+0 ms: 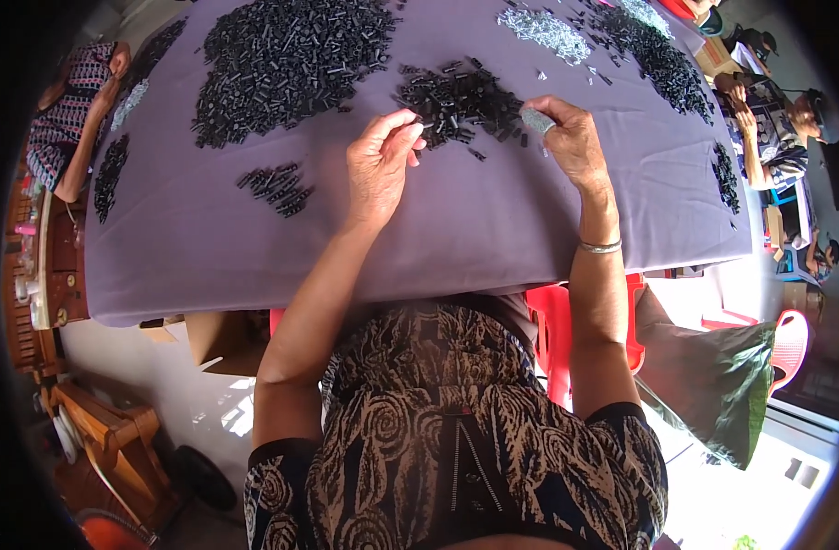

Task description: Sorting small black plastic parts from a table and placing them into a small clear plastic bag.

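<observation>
Above the cloth-covered table, my left hand (375, 170) is closed in a pinch at its fingertips. What sits between the thumb and finger is too small to make out. My right hand (577, 147) is closed around a small clump of clear, glassy-looking pieces (536, 120), which shows at the thumb and fingertips. Between and just beyond both hands lies a loose pile of short black tube-like pieces (461, 101). A small group of similar black pieces (275, 188) lies to the left of my left hand, roughly lined up.
A large heap of black pieces (291, 64) covers the far left of the purple-grey tablecloth (474, 229). Clear pieces (546, 35) and more black ones (658, 69) lie far right. People sit at both sides. Red plastic chairs (552, 339) and a green sack (713, 385) stand near me.
</observation>
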The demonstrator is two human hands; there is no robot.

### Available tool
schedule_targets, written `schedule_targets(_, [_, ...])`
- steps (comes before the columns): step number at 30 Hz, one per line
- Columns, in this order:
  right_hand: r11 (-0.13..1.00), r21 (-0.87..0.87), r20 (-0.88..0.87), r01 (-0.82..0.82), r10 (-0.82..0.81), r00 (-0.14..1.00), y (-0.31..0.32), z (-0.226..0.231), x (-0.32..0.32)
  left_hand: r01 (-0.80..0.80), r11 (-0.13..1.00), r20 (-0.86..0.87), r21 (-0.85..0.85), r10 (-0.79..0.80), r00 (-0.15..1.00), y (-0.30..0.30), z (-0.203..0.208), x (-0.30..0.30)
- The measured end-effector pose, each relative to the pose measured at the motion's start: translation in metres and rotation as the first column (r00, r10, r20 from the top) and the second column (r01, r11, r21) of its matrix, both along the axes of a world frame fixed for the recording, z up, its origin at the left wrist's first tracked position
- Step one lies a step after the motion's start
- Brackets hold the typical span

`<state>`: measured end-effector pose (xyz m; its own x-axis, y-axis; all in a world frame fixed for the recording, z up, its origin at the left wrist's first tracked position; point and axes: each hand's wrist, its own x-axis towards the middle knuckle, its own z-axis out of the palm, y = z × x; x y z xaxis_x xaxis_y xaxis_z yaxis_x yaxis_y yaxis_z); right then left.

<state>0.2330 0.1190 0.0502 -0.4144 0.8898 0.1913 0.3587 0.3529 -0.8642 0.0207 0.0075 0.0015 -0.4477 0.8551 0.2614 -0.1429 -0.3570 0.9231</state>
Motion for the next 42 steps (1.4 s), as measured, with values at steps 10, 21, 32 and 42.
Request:
schedule_targets(10, [0.966,-0.045,0.315,-0.254,0.255,0.914,-0.019,0.003,-0.011,0.013,0.999,-0.054,-0.05,-0.015,0.998,0.0,-0.004,0.004])
schedule_targets(21, [0.965,0.054,0.305,-0.258,0.23,0.924,-0.029,-0.012,-0.024,0.127,0.991,-0.08,-0.044,-0.131,0.988,-0.003,0.0,0.01])
schedule_targets(32, [0.842,-0.257,-0.387,-0.474,0.36,0.849,-0.022,0.001,-0.04,0.21,0.977,-0.146,-0.039,-0.214,0.966,-0.005,0.006,0.013])
schedule_targets(42, [0.834,-0.251,-0.363,-0.492,0.39,0.846,-0.02,-0.002,-0.049,0.186,0.983,-0.161,0.002,-0.183,0.97,-0.005,0.006,0.012])
